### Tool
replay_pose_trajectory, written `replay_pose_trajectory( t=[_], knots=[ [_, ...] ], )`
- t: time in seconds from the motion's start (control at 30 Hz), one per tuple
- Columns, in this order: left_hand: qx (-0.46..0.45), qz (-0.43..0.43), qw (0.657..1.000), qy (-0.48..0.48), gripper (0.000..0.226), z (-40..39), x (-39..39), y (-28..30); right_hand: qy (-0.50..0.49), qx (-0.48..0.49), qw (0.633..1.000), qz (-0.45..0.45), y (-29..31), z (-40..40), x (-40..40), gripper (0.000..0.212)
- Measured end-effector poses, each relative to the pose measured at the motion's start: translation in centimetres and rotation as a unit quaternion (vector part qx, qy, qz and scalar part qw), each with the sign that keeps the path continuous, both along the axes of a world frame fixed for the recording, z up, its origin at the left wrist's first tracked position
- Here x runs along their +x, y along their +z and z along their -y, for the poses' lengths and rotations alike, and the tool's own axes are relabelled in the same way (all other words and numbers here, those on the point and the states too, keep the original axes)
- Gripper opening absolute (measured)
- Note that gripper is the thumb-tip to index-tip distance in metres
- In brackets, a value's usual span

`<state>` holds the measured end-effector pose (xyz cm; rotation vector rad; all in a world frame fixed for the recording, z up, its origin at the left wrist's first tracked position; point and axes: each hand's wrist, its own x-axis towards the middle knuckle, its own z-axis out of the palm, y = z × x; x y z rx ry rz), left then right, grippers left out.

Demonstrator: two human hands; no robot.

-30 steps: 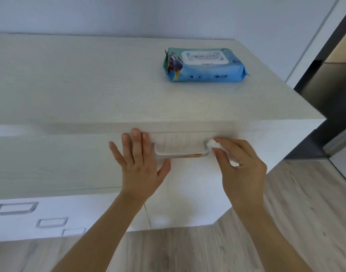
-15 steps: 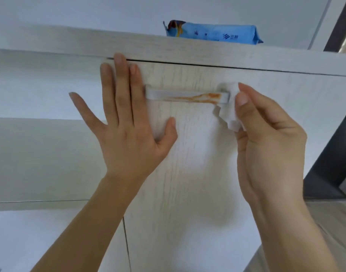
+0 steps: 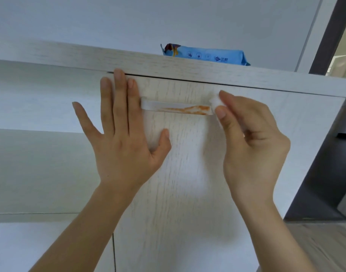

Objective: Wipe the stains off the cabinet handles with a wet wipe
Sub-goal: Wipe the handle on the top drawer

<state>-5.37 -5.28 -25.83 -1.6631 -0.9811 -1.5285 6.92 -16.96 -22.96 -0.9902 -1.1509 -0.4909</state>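
The wet wipe (image 3: pixel 215 102) is a soft, limp, damp wad that will weigh almost nothing and take whatever shape the fingers give it, so it probably handles best bunched small and pinched firmly, with a pad of it left proud of the fingertips to do the rubbing (a loose hold would likely let it slide or unroll against the smooth bar). The right hand (image 3: pixel 252 142) has it just so: thumb and forefinger curl round the white wad and pinch it, the other fingers folded loosely behind. The cabinet handle (image 3: pixel 176 107) is a stiff, pale bar fixed flat across the top of the door (image 3: pixel 187 183), rigid enough, by the look of it, to take firm pressure without giving. An orange stain (image 3: pixel 189 109) runs along its right half, not yet wiped away. The wipe sits at the bar's right end, touching or just beside it; I cannot tell which. The left hand (image 3: pixel 125 138) lies flat and spread on the door, fingers straight and pointing up, its forefinger just beside the bar's left end, thumb splayed below the bar; it holds nothing and seems to steady the door. The handle thus lies between the two hands. A blue pack of wipes (image 3: pixel 205 55) rests on the cabinet top (image 3: pixel 89 55), above and well apart.
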Motion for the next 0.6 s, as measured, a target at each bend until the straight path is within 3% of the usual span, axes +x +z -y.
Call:
replay_pose_trajectory(
  t=[0.1, 0.27, 0.47, 0.6],
  knots=[
    [0.000, -0.003, 1.000, -0.003, 0.078, -0.1, 0.0, -0.1, -0.048, 0.012, 0.996, 0.074, -0.4, -0.2, 1.0, 0.034],
    [0.011, -0.001, 1.000, -0.004, 0.078, -0.3, 0.0, -0.2, -0.041, 0.057, 0.995, 0.065, -0.5, -0.2, 2.6, 0.032],
    [0.009, -0.003, 1.000, -0.009, 0.078, -0.2, -0.1, -0.1, -0.069, 0.079, 0.972, 0.211, 0.0, -0.8, 2.2, 0.027],
    [0.003, -0.003, 1.000, -0.012, 0.079, 0.0, 0.0, -0.1, -0.093, 0.085, 0.957, 0.260, -0.3, -0.7, 2.5, 0.021]
  ],
)
